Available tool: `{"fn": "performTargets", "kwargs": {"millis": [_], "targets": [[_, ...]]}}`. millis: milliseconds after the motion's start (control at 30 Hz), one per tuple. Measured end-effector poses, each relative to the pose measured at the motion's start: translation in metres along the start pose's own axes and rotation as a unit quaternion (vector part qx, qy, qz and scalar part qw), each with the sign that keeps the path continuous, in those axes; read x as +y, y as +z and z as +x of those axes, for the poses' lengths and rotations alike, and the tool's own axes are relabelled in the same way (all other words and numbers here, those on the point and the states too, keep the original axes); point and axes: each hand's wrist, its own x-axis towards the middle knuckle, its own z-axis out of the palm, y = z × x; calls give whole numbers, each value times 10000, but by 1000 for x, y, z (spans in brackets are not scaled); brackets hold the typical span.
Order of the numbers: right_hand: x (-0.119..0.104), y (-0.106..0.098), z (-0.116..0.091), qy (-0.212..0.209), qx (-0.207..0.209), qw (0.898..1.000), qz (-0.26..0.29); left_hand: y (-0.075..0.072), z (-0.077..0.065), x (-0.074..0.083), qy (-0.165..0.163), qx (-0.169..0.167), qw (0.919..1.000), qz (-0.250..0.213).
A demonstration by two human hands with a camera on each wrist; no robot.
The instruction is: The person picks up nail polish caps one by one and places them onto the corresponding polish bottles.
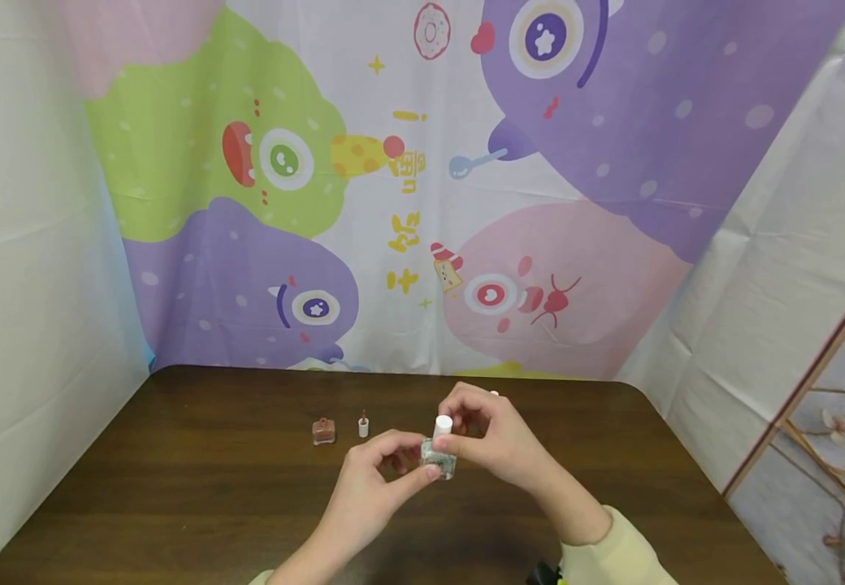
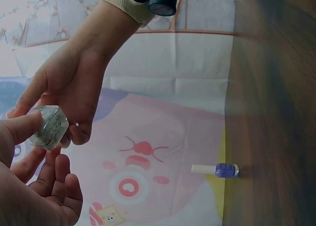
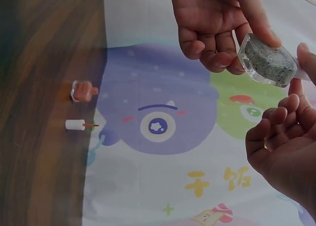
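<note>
A clear faceted nail polish bottle (image 1: 439,465) with speckled grey-green polish is held above the table, its white cap (image 1: 444,425) pointing up. My left hand (image 1: 370,481) pinches the glass between thumb and fingers. The thumb and fingers of my right hand (image 1: 497,437) grip the white cap, which sits at the bottle's neck. In the right wrist view, black specks show through the glass bottle (image 3: 269,62), and the cap is mostly hidden behind the right fingers. The left wrist view shows the bottle (image 2: 52,128) from its base, in front of the right palm.
An uncapped brownish-orange nail polish bottle (image 1: 323,432) stands on the dark wooden table (image 1: 210,487). Beside it a white cap (image 1: 363,427) stands with its brush upward. A purple nail polish bottle (image 2: 226,170) with a white cap stands behind the right hand. A cartoon-print curtain (image 1: 393,341) hangs behind the table.
</note>
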Motion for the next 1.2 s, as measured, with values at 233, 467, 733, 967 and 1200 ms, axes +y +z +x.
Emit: {"fn": "performTargets", "kwargs": {"millis": [233, 467, 733, 967, 1200], "targets": [[0, -4, 0, -323, -441, 9983, 186, 0, 1, -2, -55, 8, 10000, -1], [0, -10, 0, -593, -1059, 9906, 628, -2, 0, -1, -133, -148, 9998, 41], [0, -13, 1, -555, -1269, 9862, 905, -3, -1, 1, -67, -293, 9995, 99], [3, -14, 1, -599, -1234, 9877, 755, -2, -1, 0, 22, -274, 9996, 69], [6, -13, 1, -678, -1093, 9905, 491, -1, 0, 0, 2, -233, 9997, 40]]}}
